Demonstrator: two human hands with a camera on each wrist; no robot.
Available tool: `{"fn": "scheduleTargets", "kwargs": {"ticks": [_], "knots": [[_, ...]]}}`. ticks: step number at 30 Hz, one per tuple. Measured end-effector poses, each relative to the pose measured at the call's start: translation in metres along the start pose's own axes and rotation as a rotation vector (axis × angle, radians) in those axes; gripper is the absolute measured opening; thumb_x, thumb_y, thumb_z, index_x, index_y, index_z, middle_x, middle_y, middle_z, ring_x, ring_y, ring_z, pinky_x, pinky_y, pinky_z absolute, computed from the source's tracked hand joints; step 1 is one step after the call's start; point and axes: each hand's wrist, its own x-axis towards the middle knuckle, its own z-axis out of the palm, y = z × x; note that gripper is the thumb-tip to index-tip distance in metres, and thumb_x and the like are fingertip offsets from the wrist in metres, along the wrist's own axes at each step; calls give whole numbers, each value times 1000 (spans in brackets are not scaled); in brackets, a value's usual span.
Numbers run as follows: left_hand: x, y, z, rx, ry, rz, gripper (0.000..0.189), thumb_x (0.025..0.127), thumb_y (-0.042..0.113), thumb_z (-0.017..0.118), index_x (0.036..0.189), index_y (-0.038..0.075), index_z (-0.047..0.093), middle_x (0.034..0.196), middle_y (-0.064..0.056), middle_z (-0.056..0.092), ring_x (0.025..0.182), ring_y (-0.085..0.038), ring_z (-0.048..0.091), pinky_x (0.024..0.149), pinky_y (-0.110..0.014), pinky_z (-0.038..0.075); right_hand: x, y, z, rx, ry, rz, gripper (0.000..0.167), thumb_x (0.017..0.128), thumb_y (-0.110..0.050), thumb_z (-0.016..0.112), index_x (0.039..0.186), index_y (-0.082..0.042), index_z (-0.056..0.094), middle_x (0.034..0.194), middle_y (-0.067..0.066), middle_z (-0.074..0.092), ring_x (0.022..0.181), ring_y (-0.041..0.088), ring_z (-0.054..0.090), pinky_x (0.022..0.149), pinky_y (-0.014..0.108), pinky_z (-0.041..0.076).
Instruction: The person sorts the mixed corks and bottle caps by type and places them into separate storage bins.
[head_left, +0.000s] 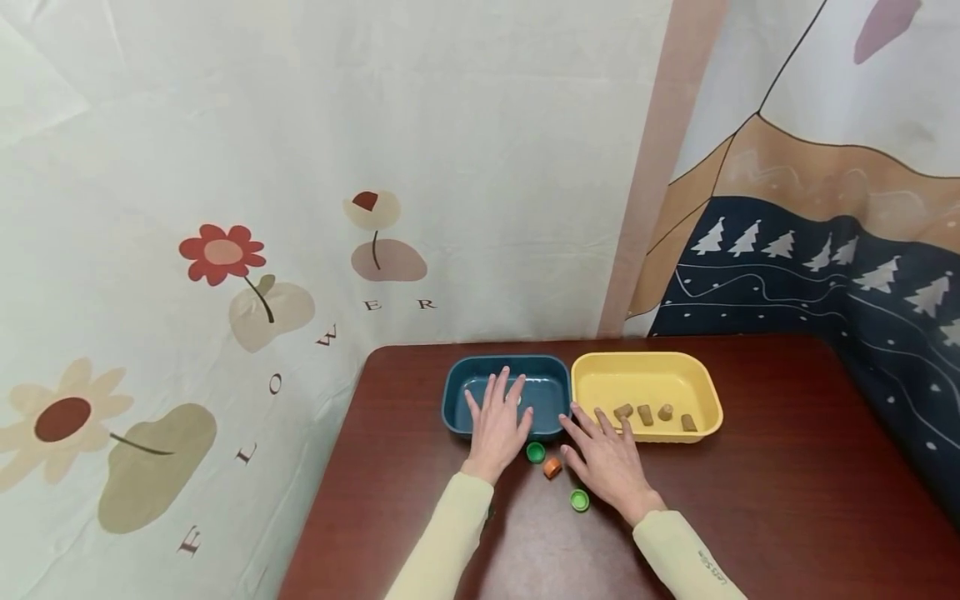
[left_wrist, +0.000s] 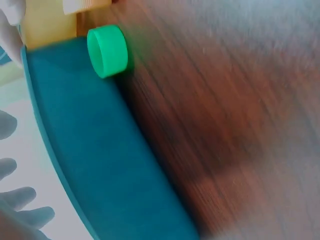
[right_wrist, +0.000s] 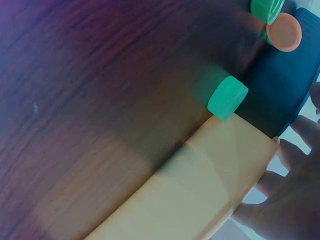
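My left hand (head_left: pixel 497 429) is spread over the near side of a dark blue basin (head_left: pixel 468 365), its fingers straight and holding nothing. A small pale thing shows between those fingers, too small to make out. At the left near corner of a yellow basin (head_left: pixel 637 360), my right hand (head_left: pixel 611 467) spreads its fingers over the rim; whether they touch it I cannot tell. Several brown cork-like plugs (head_left: pixel 645 414) lie in the yellow basin. Between the hands on the table are a green bottle cap (head_left: pixel 535 452), an orange cap (head_left: pixel 552 467) and a light green cap (head_left: pixel 580 500).
The two basins stand side by side near the back of a dark red-brown wooden table (head_left: pixel 787 467). A small dark green thing (head_left: pixel 491 512) is mostly hidden by the left sleeve. Behind the table hangs a printed cloth (head_left: pixel 510 167) with flowers and trees.
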Motion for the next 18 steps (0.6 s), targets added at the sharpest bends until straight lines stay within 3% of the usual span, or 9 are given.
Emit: {"fn": "scheduleTargets", "kwargs": {"ticks": [8, 13, 18], "knots": [[-17, 9, -1, -32, 91, 103, 58, 99, 38, 68, 150, 15, 54, 161, -11, 43, 148, -35, 39, 110, -77, 25, -2, 8, -11, 84, 50, 60, 51, 101, -38, 66, 148, -19, 59, 158, 10, 48, 145, 46, 39, 112, 73, 28], [-28, 13, -2, -27, 144, 220, 57, 98, 39, 69, 149, 15, 56, 159, -10, 45, 146, -35, 42, 110, -75, 29, -4, 18, -19, 52, 101, 59, 50, 101, -38, 66, 147, -18, 61, 156, 11, 50, 144, 46, 42, 114, 71, 27], [-38, 20, -2, -18, 146, 333, 57, 97, 41, 70, 147, 16, 57, 159, -10, 46, 143, -35, 46, 109, -72, 34, -10, 28, -25, 52, 120, 70, 51, 101, -36, 66, 147, -16, 60, 156, 13, 50, 144, 47, 42, 112, 72, 28]]}}
